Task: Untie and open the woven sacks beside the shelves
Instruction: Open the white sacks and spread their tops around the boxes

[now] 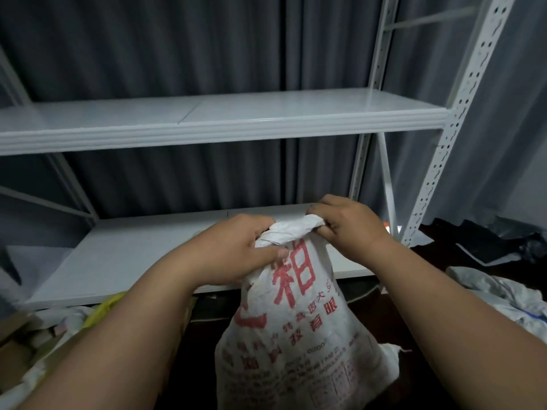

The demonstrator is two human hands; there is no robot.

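A white woven sack (pixel 299 335) with red printed characters stands upright in front of me, its top bunched into a twisted neck (pixel 291 230). My left hand (pixel 236 250) grips the neck from the left, thumb lying across the front of the fabric. My right hand (pixel 346 224) pinches the bunched top from the right, fingers curled into the folds. Any tie on the neck is hidden among the folds and fingers.
White metal shelves (pixel 225 125) stand right behind the sack, a lower board (pixel 133 261) at hand height and a perforated post (pixel 444 143) at right. Another white sack (pixel 500 294) lies at right, dark plastic (pixel 497 235) beyond it. Cardboard and a yellow bag (pixel 103 309) sit at left.
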